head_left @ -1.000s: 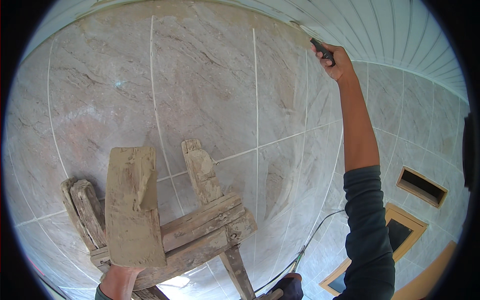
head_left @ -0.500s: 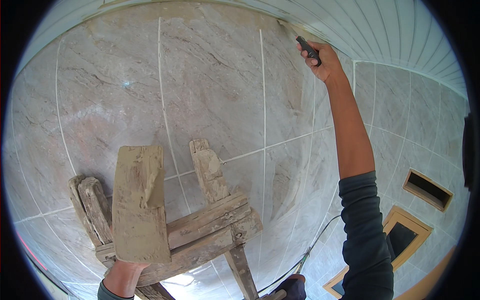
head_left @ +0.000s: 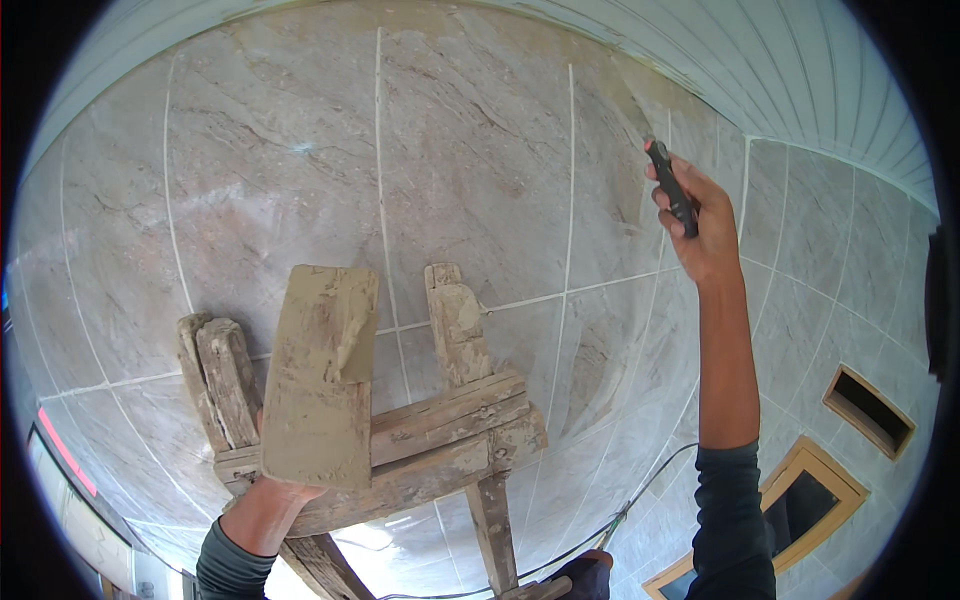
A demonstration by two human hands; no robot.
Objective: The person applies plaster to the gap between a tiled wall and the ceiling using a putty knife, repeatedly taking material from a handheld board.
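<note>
A mortar-smeared wooden board [head_left: 318, 400], with a thicker dab of beige paste [head_left: 356, 335] on its right side, stands in front of me. My left hand [head_left: 292, 492] grips the board from underneath; most of its fingers are hidden behind it. Up at the right, my right hand [head_left: 700, 215] is closed round the dark handle of a putty knife [head_left: 672, 188]. Its thin blade points up and left toward the upper part of the tiled wall [head_left: 480, 180], below the ceiling. Whether the blade touches the tile is hard to tell.
A rough wooden trestle [head_left: 440, 430] stands against the wall behind the board. White panelling [head_left: 830, 80] covers the ceiling. To the right are a framed wall opening [head_left: 868, 412] and a wood-framed window [head_left: 800, 490]. A dark cable [head_left: 640, 490] hangs low near the trestle.
My right hand has come down and to the right with the putty knife, away from the ceiling edge. The view has shifted, and the board appears farther right and slightly higher.
</note>
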